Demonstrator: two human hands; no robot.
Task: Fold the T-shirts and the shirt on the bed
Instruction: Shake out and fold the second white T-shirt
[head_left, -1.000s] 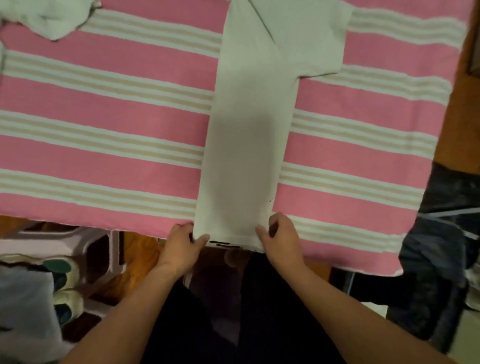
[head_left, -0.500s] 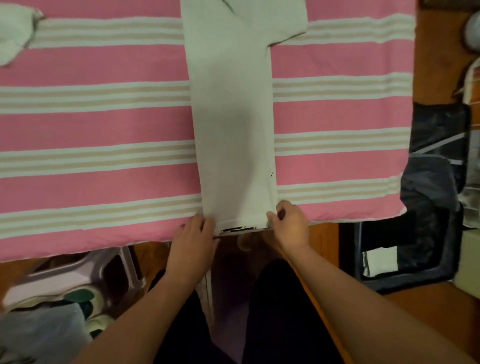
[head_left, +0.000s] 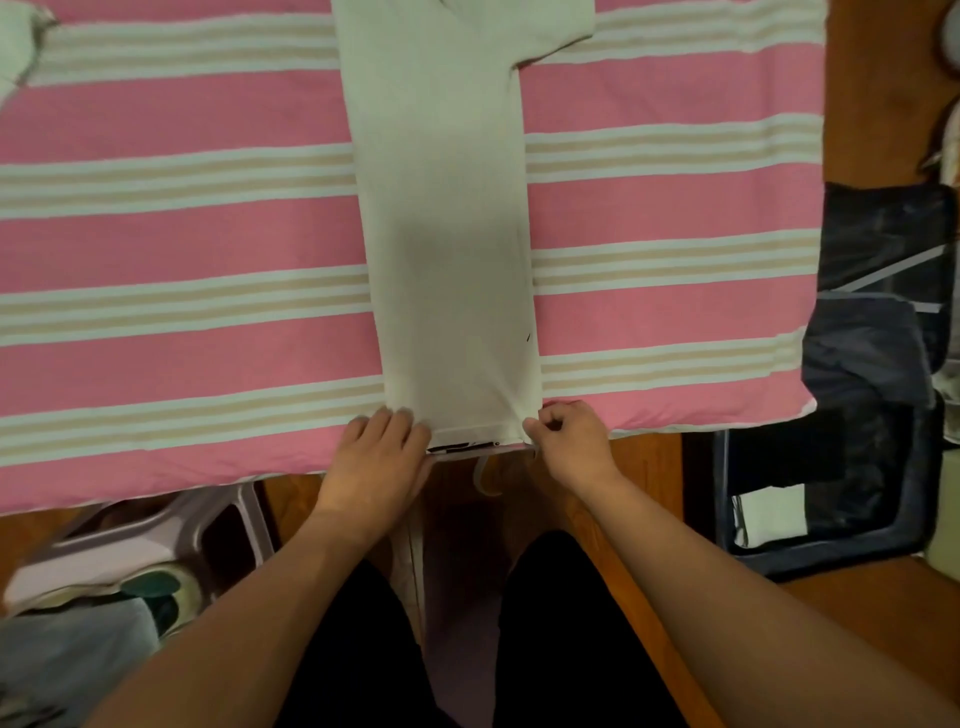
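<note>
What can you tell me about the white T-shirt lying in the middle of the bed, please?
The white T-shirt is plain, soft-looking fabric, folded lengthwise into a narrow strip with one short sleeve sticking out to the right. It lies flat across the pink striped bedcover, hem at the near edge. The left hand rests on its left hem corner; the right hand pinches the right corner.

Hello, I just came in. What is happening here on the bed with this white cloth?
A person is folding a white T-shirt on a bed with a pink striped cover. The T-shirt already lies as a long narrow strip, with one sleeve sticking out at the far right. The left hand rests on the near left corner of the hem, and the right hand pinches the near right corner. Another pale garment lies at the far left.
</note>
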